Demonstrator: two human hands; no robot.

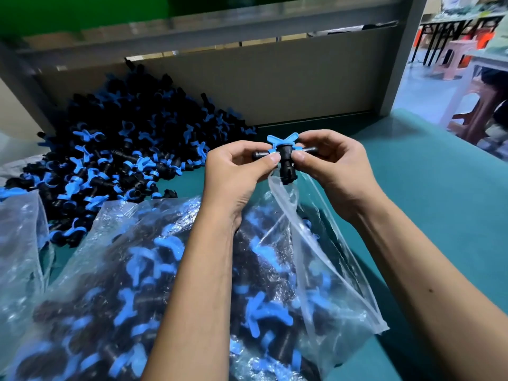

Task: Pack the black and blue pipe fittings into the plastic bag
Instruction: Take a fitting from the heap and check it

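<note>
Both hands pinch one black T-shaped pipe fitting with blue wing handle (284, 155), frame centre: left hand (239, 171), right hand (332, 163). Clear plastic bag (316, 259) mouth directly below; suggest left grip releases, holds mouth wide, then drop.

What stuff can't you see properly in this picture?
Head view only:
- Clear plastic bag: its mouth is hidden by both forearms.
- Filled bag of black and blue fittings: cut off by the bottom edge.
- Black T-shaped fitting with blue wings: fingers of the left hand and right hand cover parts.
</note>
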